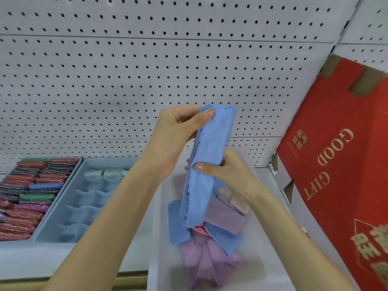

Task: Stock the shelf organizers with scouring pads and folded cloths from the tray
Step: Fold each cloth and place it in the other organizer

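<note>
From the head camera, a folded blue cloth (206,164) stands nearly upright in mid-air between both hands, directly above the translucent tray (259,269). Its lower end hangs just over the loose purple, blue and beige cloths (212,255) heaped inside. The left hand (178,131) pinches the cloth's top edge, with the thumb pressed flat on the near face and the other fingers curled behind it. The right hand (227,171) grips the cloth lower down, around its middle, with the thumb across the front and the fingers wrapped round the right edge. Both forearms rise from the bottom corners and converge at the cloth, the left hand sitting higher than the right. Well to the left on the shelf is a blue-grey divided organizer (84,213) with a few pale rolled cloths (109,172) in its back row. Touching its left side is a second organizer (78,164) packed with glittery scouring pads (27,196). A red carton (336,164) leans against the pegboard (147,70) to the right.
</note>
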